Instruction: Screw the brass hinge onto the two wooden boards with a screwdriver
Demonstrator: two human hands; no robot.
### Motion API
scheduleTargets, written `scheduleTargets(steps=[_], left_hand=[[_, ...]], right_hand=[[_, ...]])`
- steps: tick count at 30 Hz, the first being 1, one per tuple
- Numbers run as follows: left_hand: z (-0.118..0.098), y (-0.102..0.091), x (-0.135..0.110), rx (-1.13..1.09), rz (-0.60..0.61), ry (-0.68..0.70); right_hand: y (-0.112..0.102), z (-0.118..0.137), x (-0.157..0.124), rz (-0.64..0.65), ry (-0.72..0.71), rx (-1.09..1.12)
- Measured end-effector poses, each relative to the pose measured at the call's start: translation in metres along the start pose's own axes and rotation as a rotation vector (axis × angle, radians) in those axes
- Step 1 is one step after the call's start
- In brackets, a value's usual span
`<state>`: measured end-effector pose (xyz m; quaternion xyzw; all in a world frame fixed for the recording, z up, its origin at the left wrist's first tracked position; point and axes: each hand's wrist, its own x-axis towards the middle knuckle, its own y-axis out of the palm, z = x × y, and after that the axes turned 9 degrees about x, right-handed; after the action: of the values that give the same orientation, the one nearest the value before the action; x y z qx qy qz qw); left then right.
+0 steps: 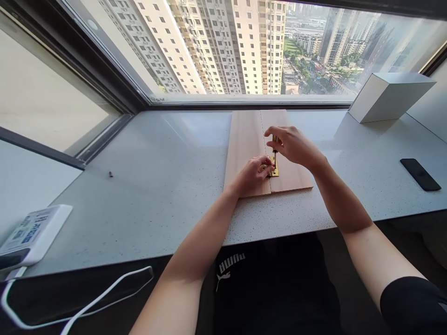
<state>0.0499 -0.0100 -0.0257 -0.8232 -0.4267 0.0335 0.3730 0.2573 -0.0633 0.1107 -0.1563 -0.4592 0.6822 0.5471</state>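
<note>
Two light wooden boards (244, 139) lie side by side on the speckled sill. A brass hinge (274, 172) straddles their seam near the front edge. My left hand (252, 175) rests on the left board, its fingers pinched against the hinge. My right hand (295, 146) is curled around the handle of a small screwdriver (274, 156) that stands upright with its tip on the hinge.
A white box (387, 95) stands at the back right by the window. A black phone (420, 174) lies at the right. One loose screw (111, 174) sits on the sill at the left. A white device (33, 232) with a cable lies at the front left edge.
</note>
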Motion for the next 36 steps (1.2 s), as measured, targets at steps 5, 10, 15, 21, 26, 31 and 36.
scheduleTargets(steps=[5, 10, 15, 21, 26, 31, 36], left_hand=[[-0.002, -0.002, -0.001, -0.02, 0.033, 0.0], [-0.006, -0.004, -0.003, -0.004, 0.031, 0.0], [-0.002, -0.003, -0.001, 0.031, 0.035, 0.007], [-0.001, -0.002, -0.002, 0.01, 0.044, 0.004], [0.0, -0.001, -0.002, 0.039, 0.018, 0.004], [0.003, 0.0, 0.0, 0.03, 0.037, -0.002], [0.001, -0.001, -0.002, 0.023, 0.054, -0.011]], right_hand=[[-0.002, 0.001, -0.006, 0.004, 0.031, -0.002], [-0.004, 0.001, -0.004, 0.034, 0.04, 0.018], [-0.003, -0.001, -0.002, -0.086, 0.203, -0.132], [-0.006, -0.006, -0.006, 0.06, 0.037, 0.05], [0.0, 0.009, -0.002, 0.014, 0.094, -0.02], [0.0, 0.014, -0.006, -0.043, 0.223, -0.129], [-0.002, 0.006, -0.007, 0.054, 0.063, 0.016]])
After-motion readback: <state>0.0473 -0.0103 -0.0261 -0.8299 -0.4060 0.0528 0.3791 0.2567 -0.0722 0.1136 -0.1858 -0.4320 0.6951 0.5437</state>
